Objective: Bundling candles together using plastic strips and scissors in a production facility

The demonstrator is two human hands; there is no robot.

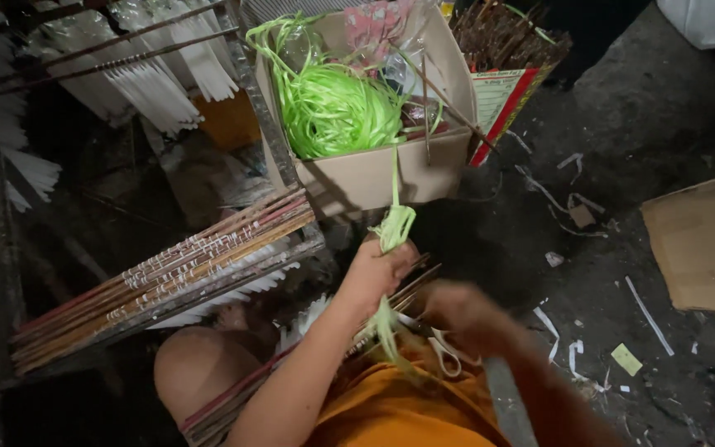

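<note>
My left hand [378,269] is closed around a strand of light green plastic string [394,225] that runs up to a tangled green bundle [337,108] in a cardboard box [374,178]. The string's loose end hangs below my fist over my orange-clad lap. My right hand [465,314], blurred, is beside it near a pair of white-handled scissors [443,352] and a bundle of thin sticks [411,290]; whether it grips them I cannot tell.
A frame of long thin sticks [167,277] lies at left, with white paper fringes [151,83] hanging from rods above. A box of brown sticks [506,41] stands behind. Flat cardboard [705,240] and paper scraps [556,327] lie on the dark floor.
</note>
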